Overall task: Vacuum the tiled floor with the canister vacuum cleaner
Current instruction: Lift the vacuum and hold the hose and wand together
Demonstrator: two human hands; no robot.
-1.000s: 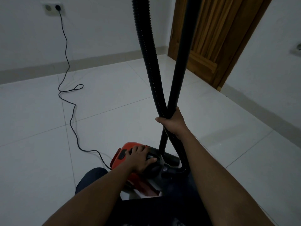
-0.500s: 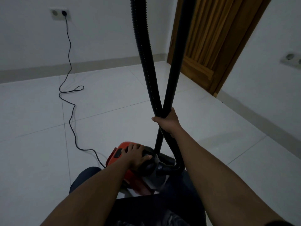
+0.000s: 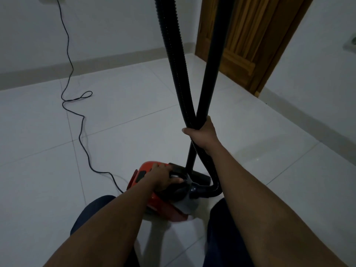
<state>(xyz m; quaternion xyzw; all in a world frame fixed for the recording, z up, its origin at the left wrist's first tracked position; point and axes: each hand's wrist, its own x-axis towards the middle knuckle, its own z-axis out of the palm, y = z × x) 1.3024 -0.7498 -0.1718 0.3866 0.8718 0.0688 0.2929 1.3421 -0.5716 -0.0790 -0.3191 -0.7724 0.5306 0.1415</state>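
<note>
Right grip point(image 3: 202, 132) wraps hose point(image 3: 173, 54), wand point(image 3: 213, 54); left grip point(image 3: 163, 178) clasps vacuum point(image 3: 140, 175).

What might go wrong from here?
The cord lies in loose loops across the floor, so it might cause a trip or snag the vacuum. The right hand grips hose and wand bunched together; the hose, bent sharply by the vacuum, might kink.
</note>
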